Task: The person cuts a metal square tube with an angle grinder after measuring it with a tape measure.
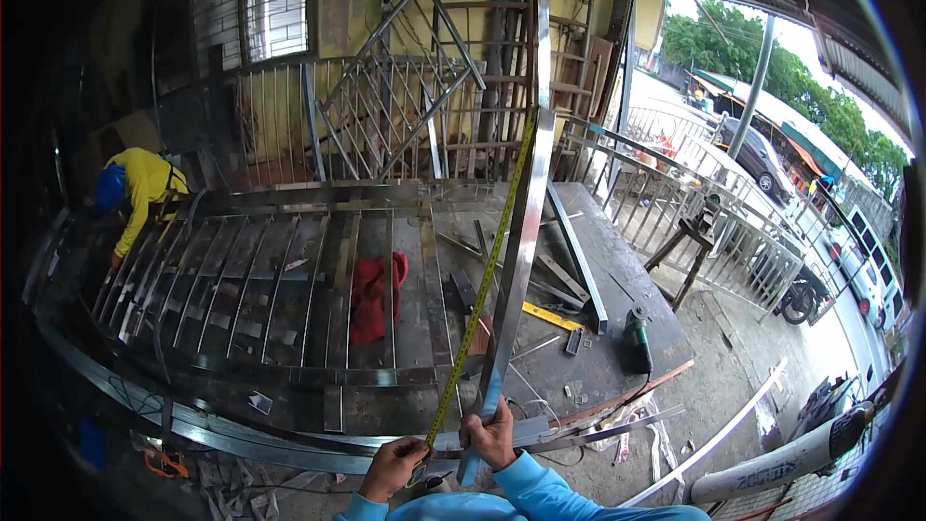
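Observation:
My right hand (490,435) is wrapped round the near end of a long shiny metal tube (521,251), which stretches away from me to the back. My left hand (394,468) is closed on a tape measure near the tube's end. The yellow tape (487,280) is pulled out beside the tube, on its left, and slants up to meet it farther off. Below the tube lies a dark worktable (627,270) bearing a barred metal frame (391,289). A red cloth (368,299) lies among the bars.
A co-worker in a yellow shirt (149,185) bends over the frame's left end. On the table are a yellow square (555,316) and a green power tool (638,338). A white pipe (772,471) is at the lower right. Railings (714,212) stand at the right.

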`<state>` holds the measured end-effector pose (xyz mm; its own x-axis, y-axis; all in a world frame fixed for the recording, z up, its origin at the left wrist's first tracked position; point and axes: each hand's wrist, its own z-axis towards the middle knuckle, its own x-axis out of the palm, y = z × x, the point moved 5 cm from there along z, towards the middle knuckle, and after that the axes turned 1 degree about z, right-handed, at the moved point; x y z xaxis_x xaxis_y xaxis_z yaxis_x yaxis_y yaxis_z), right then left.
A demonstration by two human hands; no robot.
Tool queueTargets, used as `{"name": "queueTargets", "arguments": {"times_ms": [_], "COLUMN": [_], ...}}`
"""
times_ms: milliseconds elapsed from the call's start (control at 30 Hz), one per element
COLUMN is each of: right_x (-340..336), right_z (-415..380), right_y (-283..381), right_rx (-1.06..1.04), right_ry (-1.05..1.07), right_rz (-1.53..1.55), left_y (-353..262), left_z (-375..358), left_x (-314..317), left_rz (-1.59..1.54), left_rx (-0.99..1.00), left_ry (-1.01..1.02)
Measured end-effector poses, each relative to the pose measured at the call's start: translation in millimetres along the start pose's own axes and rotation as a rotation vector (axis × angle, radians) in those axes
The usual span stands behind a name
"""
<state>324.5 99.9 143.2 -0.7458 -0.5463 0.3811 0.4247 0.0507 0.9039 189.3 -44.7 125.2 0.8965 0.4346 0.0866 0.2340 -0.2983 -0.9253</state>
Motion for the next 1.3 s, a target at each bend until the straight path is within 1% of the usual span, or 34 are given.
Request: {"name": "queueTargets", "arguments": {"times_ms": [33, 67, 100, 167, 200, 267, 333, 367, 400, 433, 467, 500, 533, 567, 633, 667, 767, 833, 900, 933, 967, 1000, 1033, 1067, 1133, 1167, 1200, 1300], "right_x": [1.5, 1.6, 2.2, -5.5, 2.3, -1.6, 5.5, -2.7, -11.7, -19.3, 3.0, -21.5, -29.3, -22.3, -24.5, -26.5, -32.9, -36.8, -41.3, -54.6, -59.8, -27.6, -31.0, -27.1, -28.3, -30.0, -24.1, -21.2], "right_z": [-0.5, 1.6, -1.0, -1.4, 4.4, 8.8, 14.8, 17.3, 20.3, 25.3, 27.0, 34.6, 44.7, 46.1, 58.3, 59.9, 56.9, 49.9, 43.6, 40.6, 41.1, 39.8, 40.9, 41.5, 41.6, 41.1, 40.7, 41.7], "right_y": [0.6, 1.8, 3.6, 3.6, 21.8, 21.0, 47.5, 52.5, 57.6, 73.7, 106.5, 108.5, 119.4, 133.7, 151.2, 149.9, 147.9, 127.2, 101.7, 80.6, 52.2, 66.8, 51.3, 45.4, 33.3, 32.5, 35.5, 32.2], "right_rx": [0.01, 0.003, -0.001, -0.088, -0.118, -0.11, -0.073, -0.149, -0.23, -0.32, -0.311, -0.28, -0.341, -0.208, -0.217, -0.207, -0.312, -0.183, -0.275, -0.394, -0.242, -0.234, -0.232, -0.291, -0.309, -0.339, -0.324, -0.317], "right_ry": [-0.011, -0.032, -0.053, -0.11, -0.147, -0.137, -0.136, -0.209, -0.276, -0.339, -0.291, -0.462, -0.473, -0.566, -0.401, -0.394, -0.411, -0.408, -0.701, -0.552, -0.466, -0.422, -0.343, -0.366, -0.349, -0.348, -0.323, -0.259], "right_rz": [-0.004, -0.02, -0.039, -0.13, -0.193, -0.057, 0.086, 0.01, -0.07, -0.235, -0.115, -0.27, -0.26, -0.117, 0.071, 0.068, 0.069, -0.053, -0.256, -0.506, -0.365, -0.11, 0.056, 0.041, -0.03, -0.023, 0.024, 0.113], "left_y": [-0.1, 1.2, 0.5, -4.0, -14.7, -37.3, -49.9, -52.2, -60.9, -69.8, -68.4, -65.8, -67.0, -68.2, -69.3, -74.6, -83.3, -89.8, -86.6, -84.6, -80.7, -72.6, -64.9, -64.5, -66.2, -62.5, -60.1, -65.0], "left_z": [-0.1, 2.8, 4.6, 8.4, 5.7, 1.0, -2.5, -3.2, -6.9, -12.0, -13.6, -17.5, -22.0, -24.6, -26.0, -27.2, -28.2, -23.2, -16.6, -12.8, -8.7, -5.5, -1.8, -0.1, -1.6, -1.8, -2.0, -7.5], "left_x": [1.8, 1.1, 1.7, 3.9, 6.1, 11.6, 13.4, 12.8, 12.3, 12.0, 9.8, 7.3, 4.3, 1.9, -1.9, -2.3, -1.7, 2.5, 7.8, 9.4, 9.5, 8.7, 8.1, 8.8, 9.5, 7.9, 6.1, 7.4], "left_rz": [0.004, 0.092, 0.064, 0.143, 0.183, 0.243, 0.298, 0.332, 0.457, 0.584, 0.592, 0.579, 0.551, 0.525, 0.485, 0.518, 0.538, 0.631, 0.63, 0.622, 0.622, 0.606, 0.592, 0.583, 0.584, 0.567, 0.55, 0.562], "left_rx": [-0.008, 0.025, 0.031, 0.0, 0.065, 0.149, 0.223, 0.274, 0.298, 0.325, 0.32, 0.289, 0.31, 0.337, 0.333, 0.346, 0.402, 0.471, 0.488, 0.437, 0.384, 0.372, 0.356, 0.376, 0.425, 0.356, 0.278, 0.363], "left_ry": [0.007, -0.005, -0.021, -0.008, -0.025, -0.052, -0.076, -0.089, -0.106, -0.116, -0.132, -0.136, -0.147, -0.159, -0.171, -0.184, -0.187, -0.19, -0.197, -0.173, -0.151, -0.148, -0.149, -0.139, -0.127, -0.134, -0.147, -0.175]}}
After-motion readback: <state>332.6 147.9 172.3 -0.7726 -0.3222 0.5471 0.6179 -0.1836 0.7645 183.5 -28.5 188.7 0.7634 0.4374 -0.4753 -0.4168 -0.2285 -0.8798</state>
